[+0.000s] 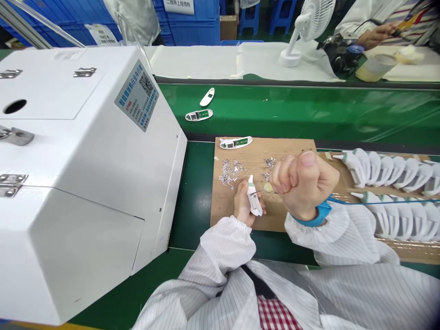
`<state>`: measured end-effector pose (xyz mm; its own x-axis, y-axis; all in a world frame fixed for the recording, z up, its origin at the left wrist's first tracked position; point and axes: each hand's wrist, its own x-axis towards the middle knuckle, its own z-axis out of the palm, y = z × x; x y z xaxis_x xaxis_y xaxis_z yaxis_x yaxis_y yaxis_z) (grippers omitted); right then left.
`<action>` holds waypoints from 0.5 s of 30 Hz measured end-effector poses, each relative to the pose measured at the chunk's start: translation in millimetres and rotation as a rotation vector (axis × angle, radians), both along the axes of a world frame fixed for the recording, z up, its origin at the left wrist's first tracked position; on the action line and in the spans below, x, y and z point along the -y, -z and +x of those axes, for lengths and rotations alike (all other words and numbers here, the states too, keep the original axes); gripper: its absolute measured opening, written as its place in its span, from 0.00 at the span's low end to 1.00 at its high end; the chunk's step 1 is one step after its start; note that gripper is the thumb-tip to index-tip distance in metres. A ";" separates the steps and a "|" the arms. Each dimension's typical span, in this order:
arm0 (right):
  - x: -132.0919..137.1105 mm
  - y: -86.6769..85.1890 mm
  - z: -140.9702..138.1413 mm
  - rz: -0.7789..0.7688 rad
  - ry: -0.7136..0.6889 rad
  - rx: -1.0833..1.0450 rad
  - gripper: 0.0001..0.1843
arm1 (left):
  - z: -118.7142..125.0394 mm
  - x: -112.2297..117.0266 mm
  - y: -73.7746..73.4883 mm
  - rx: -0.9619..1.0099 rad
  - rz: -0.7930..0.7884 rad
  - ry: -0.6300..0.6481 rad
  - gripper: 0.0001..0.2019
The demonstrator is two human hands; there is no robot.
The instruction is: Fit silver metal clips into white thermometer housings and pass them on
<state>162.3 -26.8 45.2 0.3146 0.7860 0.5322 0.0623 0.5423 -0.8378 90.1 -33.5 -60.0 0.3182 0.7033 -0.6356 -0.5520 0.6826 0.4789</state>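
Note:
My left hand (pixel 244 205) is closed around a small white plastic thermometer shell (pixel 253 198), held upright over a brown cardboard sheet (pixel 295 147). My right hand (pixel 302 183) is raised in a fist just to the right of it, thumb on top; whatever it holds is hidden. A blue wrist strap (pixel 318 214) circles that wrist. Piles of small shiny metal clips (pixel 231 170) lie on the cardboard left of my hands. One open white shell with a green circuit board (pixel 235 143) rests at the cardboard's far edge.
A large white machine housing (pixel 82 174) fills the left side. Rows of white shells (pixel 392 183) stand at the right. Two more shell parts (pixel 202 106) lie on the green conveyor belt (pixel 309 110). Beyond it are a white desk fan (pixel 305 32) and another person's hands (pixel 376 34).

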 end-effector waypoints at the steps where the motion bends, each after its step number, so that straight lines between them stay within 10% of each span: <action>1: 0.9 -0.6 0.5 -0.007 0.003 0.007 0.27 | -0.4 0.1 0.3 -0.004 -0.001 -0.002 0.15; 15: -3.2 -5.2 11.4 0.036 -0.096 -0.082 0.25 | -4.6 2.0 -5.0 -0.073 0.003 -0.020 0.18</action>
<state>173.8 -23.6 50.4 0.2826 0.7953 0.5364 -0.0588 0.5725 -0.8178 85.5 -35.5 -55.0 0.2568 0.7112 -0.6544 -0.5289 0.6701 0.5208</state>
